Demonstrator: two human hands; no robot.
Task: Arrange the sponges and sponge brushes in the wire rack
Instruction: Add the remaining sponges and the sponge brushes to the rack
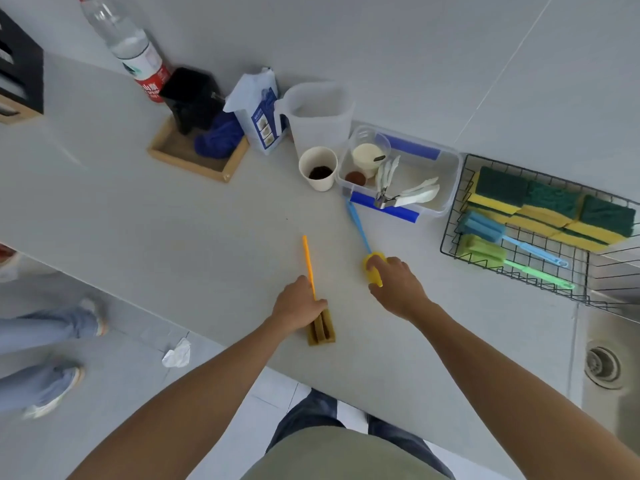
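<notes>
On the grey counter, my left hand (pixel 298 303) grips a sponge brush with an orange handle (pixel 308 261) and a brown sponge head (pixel 322 329). My right hand (pixel 398 285) closes on the yellow sponge head (pixel 372 268) of a second brush whose blue handle (pixel 358 226) points away from me. At the right stands the black wire rack (pixel 450 237). It holds three yellow-and-green sponges (pixel 550 209) at the back, and in front of them a blue sponge brush (pixel 485 228) and a green sponge brush (pixel 483 251) lying side by side.
A clear plastic box (pixel 450 188) with cups and utensils sits left of the rack. Near it are a paper cup (pixel 318 168), a clear jug (pixel 320 116), a wooden tray (pixel 194 157) and a bottle (pixel 128 39). A steel sink (pixel 606 362) lies at the right. Another person's legs (pixel 45 348) stand at the left.
</notes>
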